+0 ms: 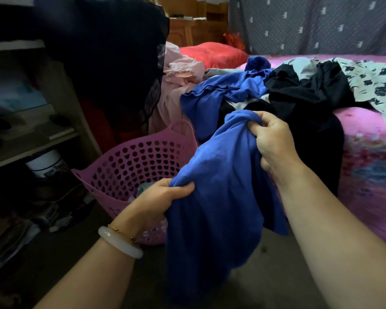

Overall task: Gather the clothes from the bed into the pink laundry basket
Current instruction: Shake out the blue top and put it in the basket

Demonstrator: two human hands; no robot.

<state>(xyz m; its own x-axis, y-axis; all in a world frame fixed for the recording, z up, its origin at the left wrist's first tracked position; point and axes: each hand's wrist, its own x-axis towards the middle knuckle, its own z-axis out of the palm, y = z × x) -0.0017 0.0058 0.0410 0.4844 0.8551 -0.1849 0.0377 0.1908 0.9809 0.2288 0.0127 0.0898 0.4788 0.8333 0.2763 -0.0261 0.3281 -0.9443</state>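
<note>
A blue garment (218, 186) hangs in front of me, held up off the bed. My left hand (163, 197) grips its left edge just above the pink laundry basket (129, 161). My right hand (274, 141) grips its bunched top by the bed's edge. The basket stands on the floor to the left of the bed, and I see a bit of pale cloth inside it. On the bed (370, 152) lie more blue cloth (223, 92), a black garment (303, 90), a white floral piece (374, 85) and a pale pink garment (183, 74).
A wooden shelf unit (42, 134) with a white bucket (46, 163) stands at the left. Dark clothing (103, 52) hangs over it above the basket. A red pillow (212, 52) lies at the bed's head. Grey patterned fabric (310, 23) covers the back wall.
</note>
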